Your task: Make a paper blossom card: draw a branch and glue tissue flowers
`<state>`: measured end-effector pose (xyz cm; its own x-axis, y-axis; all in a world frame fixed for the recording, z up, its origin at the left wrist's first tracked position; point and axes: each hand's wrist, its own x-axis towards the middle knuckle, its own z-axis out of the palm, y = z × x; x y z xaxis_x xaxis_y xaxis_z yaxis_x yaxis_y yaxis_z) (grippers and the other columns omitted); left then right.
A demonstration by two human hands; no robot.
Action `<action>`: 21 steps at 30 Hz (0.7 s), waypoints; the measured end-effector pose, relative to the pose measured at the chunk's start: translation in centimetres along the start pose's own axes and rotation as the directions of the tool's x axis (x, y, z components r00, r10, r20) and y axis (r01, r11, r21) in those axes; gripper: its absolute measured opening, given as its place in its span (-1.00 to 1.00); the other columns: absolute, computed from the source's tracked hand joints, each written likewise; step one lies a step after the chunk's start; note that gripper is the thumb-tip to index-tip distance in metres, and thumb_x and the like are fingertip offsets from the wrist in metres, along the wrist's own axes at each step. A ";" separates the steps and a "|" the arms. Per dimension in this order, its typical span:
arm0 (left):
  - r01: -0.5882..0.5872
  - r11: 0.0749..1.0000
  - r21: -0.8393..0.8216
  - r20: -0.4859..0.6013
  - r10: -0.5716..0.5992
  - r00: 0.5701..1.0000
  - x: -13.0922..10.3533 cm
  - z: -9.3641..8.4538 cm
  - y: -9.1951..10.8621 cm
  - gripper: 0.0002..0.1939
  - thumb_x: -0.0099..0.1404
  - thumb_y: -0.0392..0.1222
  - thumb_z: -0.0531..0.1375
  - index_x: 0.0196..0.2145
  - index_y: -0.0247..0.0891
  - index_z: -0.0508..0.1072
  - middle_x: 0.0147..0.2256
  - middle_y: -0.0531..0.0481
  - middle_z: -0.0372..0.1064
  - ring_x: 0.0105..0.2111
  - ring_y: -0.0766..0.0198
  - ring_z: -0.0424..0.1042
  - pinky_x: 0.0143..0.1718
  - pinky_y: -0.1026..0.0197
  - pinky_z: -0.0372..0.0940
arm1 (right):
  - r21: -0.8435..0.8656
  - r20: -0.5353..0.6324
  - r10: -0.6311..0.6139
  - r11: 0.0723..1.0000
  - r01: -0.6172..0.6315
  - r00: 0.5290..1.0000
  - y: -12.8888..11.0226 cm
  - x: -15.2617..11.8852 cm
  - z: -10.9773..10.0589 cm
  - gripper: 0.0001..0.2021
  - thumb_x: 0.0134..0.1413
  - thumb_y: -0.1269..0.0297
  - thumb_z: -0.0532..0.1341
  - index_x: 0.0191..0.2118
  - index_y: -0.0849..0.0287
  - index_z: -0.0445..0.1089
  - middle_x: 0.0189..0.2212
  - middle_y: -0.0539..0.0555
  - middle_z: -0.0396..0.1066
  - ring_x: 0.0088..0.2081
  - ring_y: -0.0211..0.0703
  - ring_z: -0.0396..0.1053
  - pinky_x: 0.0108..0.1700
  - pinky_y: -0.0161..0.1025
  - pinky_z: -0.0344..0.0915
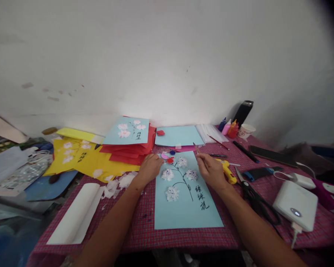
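My left hand (149,170) is closed at the near left edge of a small paint palette (165,156) with pink, red and blue blobs. Its fingertips are partly hidden. A thin paintbrush (196,147) is pinched in my right hand (210,168), its dark tip pointing away from me, over the right edge of a light blue sheet (178,217). On that sheet are several crumpled white paper flowers (172,193) with dark specks, a drawn black stem and black written characters (202,197).
A finished-looking blue card (126,130) lies on red paper (128,152); yellow sheets (72,157) and white scraps (113,188) sit left. To the right are black scissors (257,200), a yellow glue gun (227,171), a white power bank (296,204), paint bottles (230,128) and a black flask (243,113).
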<state>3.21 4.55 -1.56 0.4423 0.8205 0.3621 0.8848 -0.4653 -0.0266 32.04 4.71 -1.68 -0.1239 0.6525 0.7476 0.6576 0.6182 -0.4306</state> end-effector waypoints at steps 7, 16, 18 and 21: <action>0.029 1.000 0.004 0.001 -0.029 1.000 0.0 -0.2 0.2 -0.71 0.46 -0.19 -0.03 -0.23 -0.21 0.49 -0.29 -0.09 0.38 -0.23 0.14 0.32 -0.09 0.10 0.16 | -0.013 0.001 -0.019 1.000 0.019 1.000 0.0 0.1 0.0 -0.85 0.23 0.33 0.12 -0.15 0.13 0.42 -0.27 0.11 0.56 -0.26 -0.06 0.53 -0.16 -0.13 0.43; 0.086 0.996 0.030 0.026 -0.087 0.996 -0.1 -0.4 0.3 -0.74 0.45 -0.21 0.00 -0.25 -0.18 0.49 -0.27 -0.07 0.42 -0.22 0.13 0.34 -0.12 0.10 0.13 | -0.016 -0.024 0.031 0.999 -0.032 0.999 0.2 0.1 0.2 -0.80 0.23 0.30 0.13 -0.10 0.16 0.43 -0.23 0.17 0.56 -0.22 -0.01 0.53 -0.13 -0.09 0.44; 0.100 0.995 0.017 0.029 -0.101 0.994 -0.1 -0.3 0.3 -0.73 0.45 -0.20 -0.01 -0.26 -0.18 0.49 -0.27 -0.07 0.43 -0.21 0.14 0.35 -0.11 0.09 0.13 | 0.003 -0.022 0.053 0.999 -0.053 0.998 0.1 0.1 0.2 -0.79 0.22 0.28 0.14 -0.08 0.16 0.43 -0.23 0.16 0.56 -0.23 -0.02 0.53 -0.14 -0.09 0.43; 0.125 0.992 -0.004 0.021 -0.125 0.992 -0.2 -0.1 0.1 -0.71 0.45 -0.19 -0.02 -0.27 -0.18 0.49 -0.26 -0.09 0.44 -0.20 0.13 0.36 -0.10 0.09 0.14 | 0.036 0.000 0.066 0.997 -0.066 0.998 -0.2 0.2 0.0 -0.77 0.23 0.25 0.15 -0.06 0.16 0.43 -0.22 0.16 0.56 -0.21 -0.01 0.52 -0.13 -0.09 0.42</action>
<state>3.21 4.33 -1.50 0.3315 0.8788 0.3433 0.9324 -0.3606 0.0227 31.92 4.71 -1.46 -0.0797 0.6920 0.7175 0.6369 0.5890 -0.4974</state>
